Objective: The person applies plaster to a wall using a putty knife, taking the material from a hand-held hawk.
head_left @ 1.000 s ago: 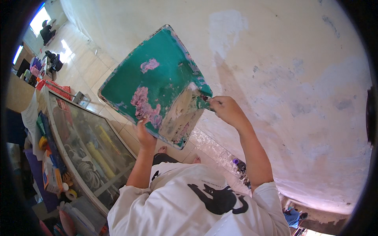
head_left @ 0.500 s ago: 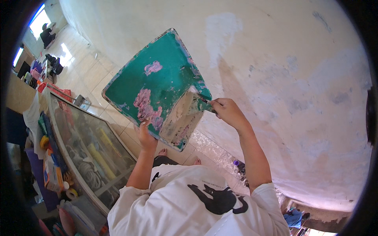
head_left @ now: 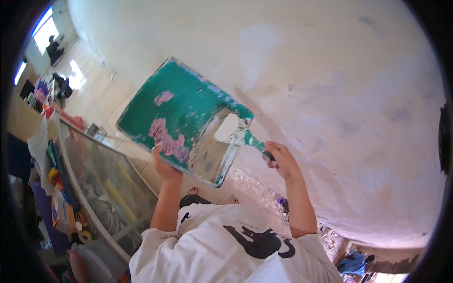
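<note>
My left hand (head_left: 165, 165) grips the near left edge of a green paint tray (head_left: 179, 85), thumb over the rim and the other fingers hidden beneath. Pinkish lumps of filler (head_left: 165, 139) stick to the tray's floor, and its lower well is smeared beige. In my right hand (head_left: 283, 159) is a putty knife (head_left: 255, 140) with a green and black handle, my fingers closed round its end. White paste (head_left: 228, 128) covers the blade, which lies over the well near the tray's right rim. Whether the blade touches the tray I cannot tell.
On the right rises a pale, patchy wall (head_left: 330, 94). A glass-topped cabinet (head_left: 113, 174) stands at left, with tape rolls and boxes beside it. Far off, a person (head_left: 54, 49) crouches by a window. Debris (head_left: 257, 186) lies along the wall's foot.
The putty knife has drawn back toward me and to the right, and its blade now shows white paste. The tray has shifted slightly left and turned; its far corner sits lower.
</note>
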Demonstrator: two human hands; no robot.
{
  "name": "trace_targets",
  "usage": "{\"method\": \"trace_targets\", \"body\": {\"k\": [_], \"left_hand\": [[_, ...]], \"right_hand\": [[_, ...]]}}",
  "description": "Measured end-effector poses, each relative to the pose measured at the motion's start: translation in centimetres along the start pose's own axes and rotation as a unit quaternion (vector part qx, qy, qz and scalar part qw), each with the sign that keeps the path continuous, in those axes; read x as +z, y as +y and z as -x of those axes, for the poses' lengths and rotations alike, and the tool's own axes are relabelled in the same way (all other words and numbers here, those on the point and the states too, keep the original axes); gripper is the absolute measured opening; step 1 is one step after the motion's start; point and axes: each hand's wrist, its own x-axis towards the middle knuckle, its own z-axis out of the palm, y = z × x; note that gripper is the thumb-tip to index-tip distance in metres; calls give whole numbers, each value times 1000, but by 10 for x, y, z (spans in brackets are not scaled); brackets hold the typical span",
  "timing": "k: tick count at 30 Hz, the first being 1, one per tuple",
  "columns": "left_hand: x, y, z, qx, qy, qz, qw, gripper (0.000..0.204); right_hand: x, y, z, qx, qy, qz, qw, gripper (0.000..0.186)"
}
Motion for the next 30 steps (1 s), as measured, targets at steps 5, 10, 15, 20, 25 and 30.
{"method": "trace_targets", "body": {"k": [5, 10, 15, 20, 25, 30], "left_hand": [[-22, 4, -19, -37, -98, 45, 993, 67], [-41, -5, -56, -11, -33, 11, 999, 73], [-11, 1, -20, 1, 44, -2, 999, 70], [4, 7, 4, 4, 63, -64, 996, 71], [-67, -13, -44, -29, 13, -56, 998, 68], [-45, 0, -29, 68, -42, -142, 987, 62]], "right_hand": [[12, 36, -24, 21, -27, -76, 996, 25], [17, 7, -3, -104, -191, -268, 939, 30], [-8, -44, 93, -222, -116, -283, 926, 29], [-38, -100, 178, -380, 73, -214, 897, 28], [-52, -130, 240, -501, 222, -155, 822, 35], [-51, -163, 266, -562, 279, -133, 767, 40]]}}
